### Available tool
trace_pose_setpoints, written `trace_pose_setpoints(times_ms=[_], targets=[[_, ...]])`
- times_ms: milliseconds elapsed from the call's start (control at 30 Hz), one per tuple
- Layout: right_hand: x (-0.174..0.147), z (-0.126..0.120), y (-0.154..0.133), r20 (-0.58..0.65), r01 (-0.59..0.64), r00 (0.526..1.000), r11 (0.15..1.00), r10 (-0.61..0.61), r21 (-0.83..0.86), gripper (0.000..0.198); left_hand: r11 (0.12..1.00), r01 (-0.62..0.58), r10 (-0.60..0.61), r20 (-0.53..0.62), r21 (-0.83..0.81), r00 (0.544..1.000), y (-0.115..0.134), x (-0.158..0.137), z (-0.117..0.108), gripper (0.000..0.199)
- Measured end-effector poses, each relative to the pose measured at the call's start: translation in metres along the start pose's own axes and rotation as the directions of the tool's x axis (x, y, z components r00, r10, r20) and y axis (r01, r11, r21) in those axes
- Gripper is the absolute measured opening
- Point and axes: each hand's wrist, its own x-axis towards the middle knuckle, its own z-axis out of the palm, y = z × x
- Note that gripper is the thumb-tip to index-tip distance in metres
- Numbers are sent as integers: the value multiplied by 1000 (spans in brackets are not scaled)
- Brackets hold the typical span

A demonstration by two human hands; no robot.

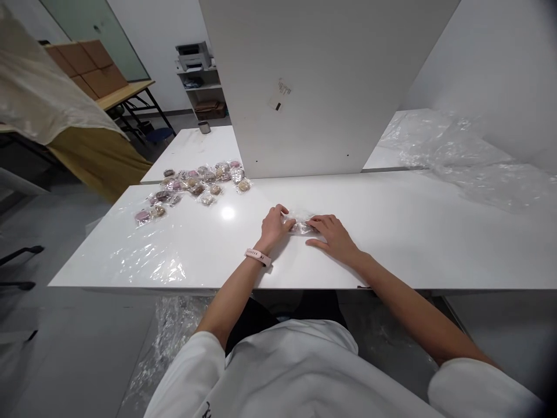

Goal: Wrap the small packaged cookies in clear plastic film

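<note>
A small packet in clear plastic film (301, 227) lies on the white table (391, 244) in front of me. My left hand (273, 226), with a pink band at the wrist, grips its left end between thumb and fingers. At the other end, the fingers of my right hand (334, 237) are bent over the packet, with the thumb held apart and lower. What is inside the film is mostly covered by my fingers and by glare. Farther left lie several wrapped round pieces (198, 189) in pink, brown and tan, which look like cookies.
A tall grey panel (322, 87) stands upright behind the packet. Loose clear plastic sheeting (470, 151) spreads over the right side, and more film (148, 261) covers the table's left front. A small cup (204, 127) stands on the table behind.
</note>
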Motion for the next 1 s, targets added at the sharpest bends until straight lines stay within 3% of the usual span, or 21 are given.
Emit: trace_pose_setpoints(times_ms=[167,300,367,433,500,600,700,800,900,933,1000], targets=[[14,-12,9,131,-62,990,996,52,72,31,996,89,-88,81,-9,993,2,7,-9,9],[49,-19,22,287,-294,926,946,247,134,34,992,106,-110,-64,-70,992,4,20,-6,15],[62,-14,29,207,-317,934,943,292,98,29,988,130,-138,-115,-78,984,5,25,-2,26],[67,-4,33,50,-245,969,969,243,39,24,986,156,-164,-146,-62,976,5,29,1,31],[65,8,35,-25,-129,991,992,129,17,29,984,164,-172,-161,-62,972,5,30,3,29],[54,21,36,11,39,999,998,-40,57,35,978,179,-195,-172,-104,966,3,31,4,26],[42,23,35,93,80,992,994,-87,76,39,973,193,-213,-173,-124,962,1,32,4,25],[31,17,37,116,-62,992,984,42,169,37,979,176,-192,-181,-100,965,-1,32,5,25],[17,2,55,20,-257,966,942,259,216,34,981,169,-184,-190,-92,964,-1,32,7,25],[13,-5,67,-35,-329,938,919,344,216,39,980,177,-192,-192,-91,962,0,33,8,24],[10,-24,99,-147,-490,830,829,538,269,55,978,193,-204,-192,-78,960,2,34,10,24]])
